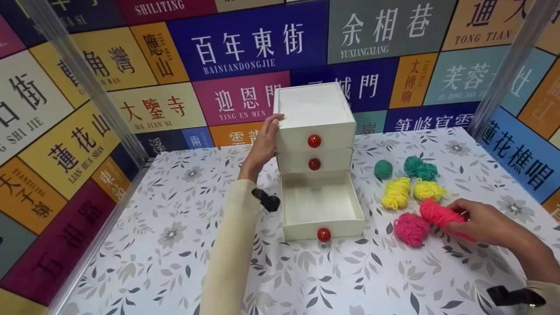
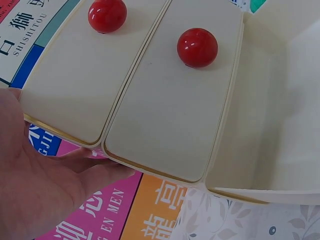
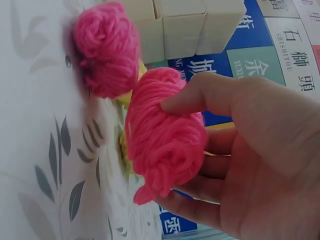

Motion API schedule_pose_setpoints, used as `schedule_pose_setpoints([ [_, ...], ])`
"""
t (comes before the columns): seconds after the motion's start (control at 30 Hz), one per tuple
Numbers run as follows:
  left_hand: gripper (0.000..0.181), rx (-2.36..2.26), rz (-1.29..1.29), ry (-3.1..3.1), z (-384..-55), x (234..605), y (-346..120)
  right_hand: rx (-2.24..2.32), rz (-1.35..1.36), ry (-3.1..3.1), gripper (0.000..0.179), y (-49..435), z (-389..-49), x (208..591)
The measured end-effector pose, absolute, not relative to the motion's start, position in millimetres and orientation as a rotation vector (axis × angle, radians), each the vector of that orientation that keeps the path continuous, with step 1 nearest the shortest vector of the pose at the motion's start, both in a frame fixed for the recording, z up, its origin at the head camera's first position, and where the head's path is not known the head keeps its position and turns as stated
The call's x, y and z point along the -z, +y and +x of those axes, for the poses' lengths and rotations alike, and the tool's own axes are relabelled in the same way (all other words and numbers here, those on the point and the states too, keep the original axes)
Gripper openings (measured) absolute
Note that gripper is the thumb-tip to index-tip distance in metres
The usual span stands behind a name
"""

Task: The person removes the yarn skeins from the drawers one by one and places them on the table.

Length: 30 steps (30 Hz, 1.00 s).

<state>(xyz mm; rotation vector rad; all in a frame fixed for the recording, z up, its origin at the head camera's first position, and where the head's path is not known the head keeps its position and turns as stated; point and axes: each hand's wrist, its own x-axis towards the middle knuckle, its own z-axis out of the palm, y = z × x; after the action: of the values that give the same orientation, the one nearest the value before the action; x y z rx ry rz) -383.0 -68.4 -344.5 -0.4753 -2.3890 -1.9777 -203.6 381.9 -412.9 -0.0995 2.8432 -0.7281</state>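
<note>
A white cabinet of three drawers point(image 1: 315, 105) with round red knobs stands mid-table. Its bottom drawer point(image 1: 323, 203) is pulled out and holds nothing; the upper two are closed. My left hand point(image 1: 264, 142) rests along the cabinet's left side, fingertips at the top edge; in the left wrist view that hand point(image 2: 45, 175) lies beside the closed drawer fronts point(image 2: 165, 105). To the right, my right hand point(image 1: 485, 221) grips a bright pink yarn skein point(image 1: 439, 214), pinched between thumb and fingers in the right wrist view point(image 3: 165, 130). A darker pink yarn skein point(image 1: 411, 229) lies beside it.
Two yellow yarn skeins point(image 1: 396, 193) lie behind the pink ones, and green yarn bundles point(image 1: 421, 168) sit farther back. A leaf-patterned cloth point(image 1: 170, 262) covers the table. Walls of coloured signs point(image 1: 245, 48) and clear corner posts point(image 1: 503, 74) enclose it.
</note>
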Motion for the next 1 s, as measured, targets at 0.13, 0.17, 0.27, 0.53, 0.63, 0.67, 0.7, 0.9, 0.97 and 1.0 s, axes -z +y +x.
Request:
schedule_pose_setpoints([
  [0.13, 0.042, 1.969, -0.471, -2.392, -383.1, 344.1, -68.1, 0.729, -0.074, 2.813, 0.046, 392.3, -205.3, 419.5],
  [0.17, 0.042, 1.973, -0.467, -2.391, -383.2, 344.3, -68.0, 0.725, -0.064, 2.811, 0.047, 394.4, -205.8, 421.4],
  [0.27, 0.041, 1.988, -0.464, -2.383, -383.4, 344.7, -67.7, 0.717, -0.036, 2.792, 0.053, 400.2, -206.9, 426.7],
  [0.53, 0.042, 1.96, -0.459, -2.413, -382.7, 343.8, -67.9, 0.716, 0.021, 2.738, 0.058, 407.2, -206.9, 431.2],
  [0.63, 0.042, 1.939, -0.451, -2.432, -382.5, 342.8, -68.4, 0.715, -0.001, 2.733, 0.06, 405.9, -207.3, 429.9],
  [0.67, 0.042, 1.93, -0.449, -2.439, -382.4, 342.2, -68.5, 0.711, 0.002, 2.729, 0.064, 405.1, -207.6, 428.8],
  [0.7, 0.042, 1.927, -0.448, -2.438, -382.5, 342.0, -68.8, 0.7, 0.008, 2.727, 0.068, 404.5, -208.0, 427.3],
  [0.9, 0.042, 1.919, -0.489, -2.417, -381.9, 342.7, -69.2, 0.657, 0.108, 2.758, 0.101, 396.0, -208.3, 417.7],
  [0.97, 0.042, 1.927, -0.491, -2.415, -381.9, 343.5, -68.2, 0.684, 0.125, 2.808, 0.103, 390.4, -207.2, 414.3],
  [1.0, 0.042, 1.935, -0.489, -2.41, -382.1, 343.9, -67.4, 0.703, 0.126, 2.837, 0.101, 386.6, -206.4, 412.2],
])
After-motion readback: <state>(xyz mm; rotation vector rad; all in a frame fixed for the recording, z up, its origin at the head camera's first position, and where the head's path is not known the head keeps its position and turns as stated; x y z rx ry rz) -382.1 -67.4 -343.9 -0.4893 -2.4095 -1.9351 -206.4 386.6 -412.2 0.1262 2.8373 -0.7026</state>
